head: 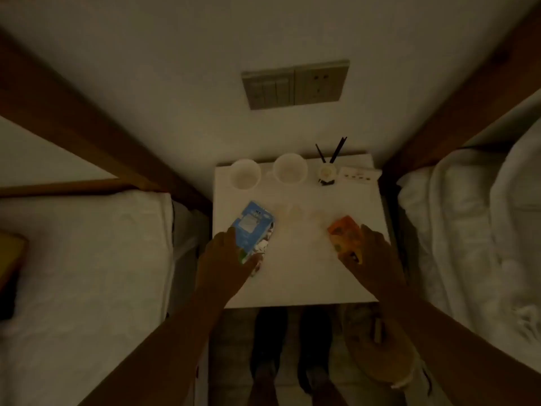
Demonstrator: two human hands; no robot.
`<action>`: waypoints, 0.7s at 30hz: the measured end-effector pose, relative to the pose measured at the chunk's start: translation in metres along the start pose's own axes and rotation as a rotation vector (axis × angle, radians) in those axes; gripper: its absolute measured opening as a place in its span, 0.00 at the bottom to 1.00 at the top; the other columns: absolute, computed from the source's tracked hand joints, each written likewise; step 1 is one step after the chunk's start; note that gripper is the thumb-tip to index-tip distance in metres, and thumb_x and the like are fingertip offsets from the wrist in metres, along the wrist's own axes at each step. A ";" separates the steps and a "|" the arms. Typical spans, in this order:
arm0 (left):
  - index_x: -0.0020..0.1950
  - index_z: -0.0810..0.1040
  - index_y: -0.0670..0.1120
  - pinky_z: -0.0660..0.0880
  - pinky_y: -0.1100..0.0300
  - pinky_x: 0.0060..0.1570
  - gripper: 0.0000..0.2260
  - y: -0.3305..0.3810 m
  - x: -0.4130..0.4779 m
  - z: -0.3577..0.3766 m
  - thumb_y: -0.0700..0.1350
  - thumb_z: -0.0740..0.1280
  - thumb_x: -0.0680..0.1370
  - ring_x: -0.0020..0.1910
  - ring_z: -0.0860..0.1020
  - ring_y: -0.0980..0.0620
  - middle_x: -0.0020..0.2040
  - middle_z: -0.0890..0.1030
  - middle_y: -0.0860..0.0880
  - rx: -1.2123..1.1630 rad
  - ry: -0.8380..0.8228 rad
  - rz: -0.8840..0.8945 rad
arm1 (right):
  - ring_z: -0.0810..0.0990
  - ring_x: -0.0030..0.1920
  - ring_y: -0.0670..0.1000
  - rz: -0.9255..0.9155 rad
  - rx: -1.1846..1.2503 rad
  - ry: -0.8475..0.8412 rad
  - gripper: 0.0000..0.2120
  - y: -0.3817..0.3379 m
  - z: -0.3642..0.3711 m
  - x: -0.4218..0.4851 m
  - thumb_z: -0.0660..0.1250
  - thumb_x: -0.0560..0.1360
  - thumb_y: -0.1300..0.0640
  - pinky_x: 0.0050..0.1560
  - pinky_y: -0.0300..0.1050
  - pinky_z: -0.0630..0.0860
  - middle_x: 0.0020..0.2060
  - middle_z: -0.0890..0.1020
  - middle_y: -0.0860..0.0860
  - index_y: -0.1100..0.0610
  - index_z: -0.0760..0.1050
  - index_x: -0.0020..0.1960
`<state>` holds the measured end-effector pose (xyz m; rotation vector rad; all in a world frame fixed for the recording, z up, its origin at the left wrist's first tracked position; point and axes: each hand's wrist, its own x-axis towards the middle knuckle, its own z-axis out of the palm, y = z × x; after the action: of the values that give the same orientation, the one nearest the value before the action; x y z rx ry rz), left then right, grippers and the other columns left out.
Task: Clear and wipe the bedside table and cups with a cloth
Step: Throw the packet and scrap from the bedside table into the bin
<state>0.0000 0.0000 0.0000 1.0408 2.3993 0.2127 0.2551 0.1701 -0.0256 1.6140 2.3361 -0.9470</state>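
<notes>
Two hands, left (225, 259) and right (377, 259), each clasp one carton (251, 227) (345, 235); two cups (245, 174) (289, 169) behind.

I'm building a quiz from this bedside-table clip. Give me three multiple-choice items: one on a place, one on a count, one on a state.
1. Where do the white cups stand on the table?
A. back edge, by the wall
B. front edge
C. on the bed

2. How many white cups are there?
A. one
B. two
C. four

3. What is the left hand doing?
A. hanging clear
B. wiping a cup
C. resting on the blue carton

Key: 1 A, they line the wall side; 2 B, two sit side by side; 3 C, fingers lie on the carton.
</notes>
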 end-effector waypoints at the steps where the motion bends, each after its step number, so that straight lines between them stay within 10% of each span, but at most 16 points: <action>1: 0.71 0.65 0.46 0.76 0.47 0.55 0.32 -0.008 0.011 0.008 0.62 0.66 0.74 0.58 0.75 0.45 0.61 0.75 0.44 -0.021 0.010 0.005 | 0.70 0.67 0.63 0.004 0.024 0.035 0.41 0.002 0.008 0.008 0.70 0.74 0.44 0.58 0.58 0.75 0.70 0.67 0.61 0.60 0.56 0.78; 10: 0.76 0.57 0.46 0.69 0.39 0.65 0.31 -0.041 0.062 0.062 0.55 0.64 0.78 0.70 0.66 0.40 0.73 0.64 0.41 0.007 0.011 -0.053 | 0.65 0.72 0.65 0.092 -0.041 0.185 0.43 0.013 0.048 0.037 0.67 0.74 0.40 0.67 0.63 0.69 0.73 0.65 0.63 0.61 0.54 0.78; 21: 0.70 0.64 0.44 0.72 0.41 0.58 0.27 -0.030 0.074 0.057 0.50 0.70 0.75 0.60 0.72 0.39 0.61 0.71 0.40 0.039 0.026 -0.092 | 0.74 0.60 0.63 0.226 0.154 0.275 0.43 0.001 0.059 0.025 0.73 0.72 0.45 0.53 0.60 0.78 0.65 0.68 0.60 0.59 0.55 0.77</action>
<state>-0.0324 0.0287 -0.0882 0.9474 2.4771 0.1484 0.2328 0.1565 -0.0845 2.1397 2.2222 -0.9264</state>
